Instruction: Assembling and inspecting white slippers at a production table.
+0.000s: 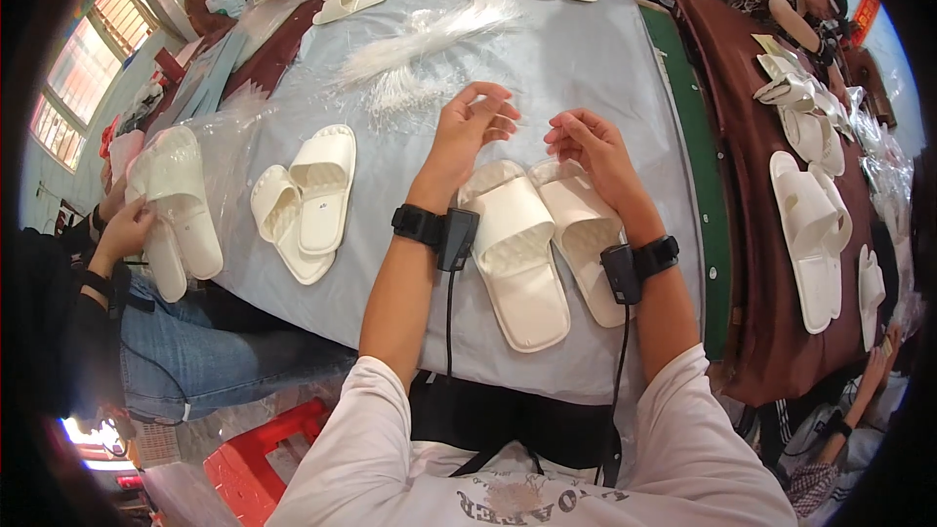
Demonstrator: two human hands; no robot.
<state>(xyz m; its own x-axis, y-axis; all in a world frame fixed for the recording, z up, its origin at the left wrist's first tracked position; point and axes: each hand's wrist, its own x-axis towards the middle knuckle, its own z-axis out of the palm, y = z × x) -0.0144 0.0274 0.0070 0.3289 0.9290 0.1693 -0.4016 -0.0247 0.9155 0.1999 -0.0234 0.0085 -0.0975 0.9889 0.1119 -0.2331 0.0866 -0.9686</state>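
Note:
A pair of cream slippers lies on the grey-covered table in front of me, the left slipper [512, 254] beside the right slipper [582, 234], toe openings toward me. My left hand [475, 119] is raised past the heel of the left slipper, fingers curled and pinched together. Facing it, my right hand [591, 148] has its fingers closed over the far end of the right slipper. Anything held in the fingertips is too thin and clear to make out. Farther off lies a loose bundle of thin clear plastic strands [415, 49].
Another slipper pair [312, 195] overlaps to the left. Beyond it, a co-worker's hands hold slippers in a clear bag [185, 205]. More slippers [808, 234] lie on the brown table [742, 332] at right. A red stool [254, 464] stands below left.

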